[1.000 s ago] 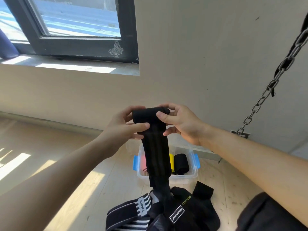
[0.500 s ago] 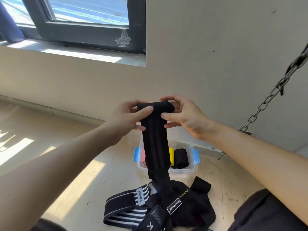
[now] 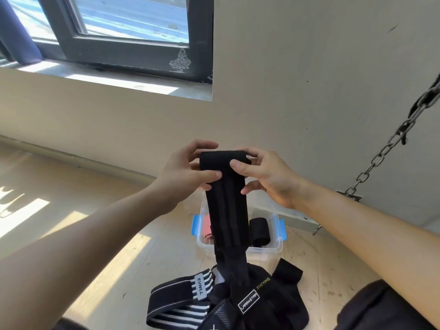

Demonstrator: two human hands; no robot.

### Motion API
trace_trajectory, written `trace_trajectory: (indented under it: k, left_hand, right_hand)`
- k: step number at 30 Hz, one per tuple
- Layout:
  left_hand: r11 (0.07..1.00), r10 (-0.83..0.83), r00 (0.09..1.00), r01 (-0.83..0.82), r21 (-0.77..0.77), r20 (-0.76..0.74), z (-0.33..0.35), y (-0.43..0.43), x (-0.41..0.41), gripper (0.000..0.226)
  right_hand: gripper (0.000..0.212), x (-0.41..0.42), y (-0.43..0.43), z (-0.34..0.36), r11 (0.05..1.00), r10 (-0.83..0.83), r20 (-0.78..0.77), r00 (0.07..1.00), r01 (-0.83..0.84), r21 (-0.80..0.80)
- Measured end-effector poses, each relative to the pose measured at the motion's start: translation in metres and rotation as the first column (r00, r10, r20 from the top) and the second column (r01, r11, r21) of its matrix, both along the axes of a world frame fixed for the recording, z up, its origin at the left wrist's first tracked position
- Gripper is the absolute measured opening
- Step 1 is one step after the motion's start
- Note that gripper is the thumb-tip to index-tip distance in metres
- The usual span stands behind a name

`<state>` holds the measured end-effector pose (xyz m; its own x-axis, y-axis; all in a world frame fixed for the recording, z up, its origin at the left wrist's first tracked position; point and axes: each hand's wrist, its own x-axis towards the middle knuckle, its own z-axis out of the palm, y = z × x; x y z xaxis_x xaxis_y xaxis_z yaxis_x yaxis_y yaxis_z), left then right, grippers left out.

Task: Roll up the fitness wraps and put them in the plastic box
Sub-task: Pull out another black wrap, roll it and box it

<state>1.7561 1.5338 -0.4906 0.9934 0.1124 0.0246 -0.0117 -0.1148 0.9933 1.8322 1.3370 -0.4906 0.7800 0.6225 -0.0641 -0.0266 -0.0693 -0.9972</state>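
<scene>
I hold a long black fitness wrap [image 3: 226, 206] in the air by its top end, which is curled into a small roll. My left hand [image 3: 183, 172] pinches the roll's left side, thumb on the front. My right hand [image 3: 264, 175] pinches its right side the same way. The wrap's tail hangs straight down in front of the clear plastic box [image 3: 276, 246] with blue clips on the floor. Inside the box I see a rolled black wrap [image 3: 260, 231] and a pink item [image 3: 206, 227]. A pile of loose black wraps [image 3: 228, 301] lies on the floor near me.
A pale wall with a dark-framed window [image 3: 123, 44] rises behind the box. A metal chain [image 3: 390, 144] runs down at the right to a floor anchor [image 3: 350, 196]. The wooden floor has sunlit patches at the left. Dark clothing [image 3: 381, 308] fills the lower right corner.
Both hands have kept working the wrap's top end; the roll looks slightly thicker. The view has shifted a little, and the hanging tail has stayed in front of the box.
</scene>
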Motion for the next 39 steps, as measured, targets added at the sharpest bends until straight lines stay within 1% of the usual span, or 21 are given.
trace_trajectory:
  k: [2, 4, 6, 8, 10, 12, 14, 16, 18, 20, 22, 24, 26, 29, 31, 35, 37, 39]
  left_hand:
    - [0.999, -0.051, 0.994, 0.050, -0.012, -0.095, -0.0001, 0.0024, 0.0000, 0.048]
    - [0.987, -0.160, 0.968, 0.158, -0.027, -0.194, -0.0010, 0.0047, -0.0011, 0.048]
    - [0.971, -0.236, 0.941, 0.234, -0.040, -0.241, -0.0015, 0.0050, -0.0022, 0.047]
    - [0.970, -0.241, 0.938, 0.240, -0.037, -0.250, -0.0005, 0.0038, -0.0019, 0.051]
    - [0.979, -0.201, 0.947, 0.205, -0.011, -0.252, 0.0014, 0.0010, -0.0011, 0.054]
    - [0.987, -0.151, 0.958, 0.161, 0.019, -0.242, 0.0018, -0.0010, -0.0008, 0.049]
    - [0.990, -0.126, 0.968, 0.135, 0.030, -0.217, 0.0008, -0.0014, -0.0008, 0.039]
    - [0.992, -0.119, 0.975, 0.126, 0.028, -0.189, -0.0003, -0.0012, -0.0011, 0.036]
    - [0.993, -0.111, 0.980, 0.116, 0.021, -0.163, -0.0006, -0.0005, -0.0011, 0.045]
    - [0.993, -0.117, 0.985, 0.119, 0.008, -0.129, -0.0015, 0.0007, -0.0009, 0.047]
    - [0.992, -0.124, 0.988, 0.124, -0.004, -0.089, -0.0021, 0.0010, -0.0015, 0.045]
    - [0.994, -0.107, 0.993, 0.107, -0.007, -0.051, -0.0036, 0.0008, -0.0006, 0.042]
    - [0.996, -0.094, 0.995, 0.094, -0.014, -0.038, -0.0048, 0.0002, 0.0008, 0.039]
    - [0.994, -0.108, 0.993, 0.107, -0.028, -0.055, -0.0059, 0.0026, 0.0014, 0.050]
    - [0.991, -0.128, 0.986, 0.123, -0.054, -0.110, -0.0045, 0.0045, 0.0006, 0.056]
    - [0.971, -0.237, 0.935, 0.231, -0.056, -0.262, -0.0017, 0.0051, -0.0019, 0.051]
    - [0.962, -0.273, 0.919, 0.264, -0.072, -0.283, -0.0007, 0.0037, -0.0026, 0.049]
    - [0.965, -0.263, 0.921, 0.252, -0.074, -0.288, 0.0010, 0.0017, -0.0029, 0.050]
  right_hand:
    - [0.028, 0.0008, -0.0008, 0.0007, 1.000, -0.007, 0.004, 1.000, 0.007, 0.029]
    - [0.030, 0.0011, -0.0020, 0.0012, 0.998, -0.012, 0.006, 1.000, 0.012, 0.059]
    - [0.033, 0.0019, -0.0036, 0.0007, 0.997, -0.005, 0.015, 1.000, 0.004, 0.082]
    - [0.033, 0.0026, -0.0046, 0.0002, 0.996, 0.010, 0.038, 0.999, -0.013, 0.092]
    - [0.033, 0.0035, -0.0053, -0.0007, 0.995, 0.020, 0.066, 0.998, -0.026, 0.093]
    - [0.036, 0.0038, -0.0048, -0.0018, 0.996, 0.024, 0.091, 0.996, -0.031, 0.080]
    - [0.039, 0.0041, -0.0041, -0.0026, 0.998, 0.020, 0.102, 0.995, -0.026, 0.059]
    - [0.042, 0.0035, -0.0041, -0.0009, 0.999, 0.014, 0.078, 0.997, -0.016, 0.028]
    - [0.043, 0.0039, -0.0053, 0.0004, 1.000, 0.016, 0.019, 1.000, -0.016, -0.012]
    - [0.040, 0.0035, -0.0057, 0.0028, 0.996, 0.045, -0.041, 0.998, -0.048, -0.075]
    - [0.049, 0.0019, -0.0047, 0.0037, 0.987, 0.080, -0.090, 0.993, -0.092, -0.130]
    - [0.057, 0.0004, -0.0032, 0.0037, 0.984, 0.088, -0.121, 0.989, -0.105, -0.141]
    - [0.055, 0.0001, -0.0030, 0.0034, 0.988, 0.083, -0.104, 0.991, -0.095, -0.119]
    - [0.046, 0.0012, -0.0031, 0.0012, 0.996, 0.050, -0.059, 0.997, -0.054, -0.072]
    - [0.037, 0.0014, -0.0035, -0.0007, 0.998, 0.030, -0.028, 0.999, -0.032, -0.056]
    - [0.030, 0.0013, -0.0032, -0.0009, 1.000, -0.013, 0.016, 1.000, 0.014, -0.019]
    - [0.031, 0.0014, -0.0034, -0.0010, 0.999, -0.033, 0.039, 0.999, 0.034, -0.014]
    - [0.032, 0.0015, -0.0040, -0.0029, 0.999, -0.035, 0.062, 0.997, 0.036, -0.012]
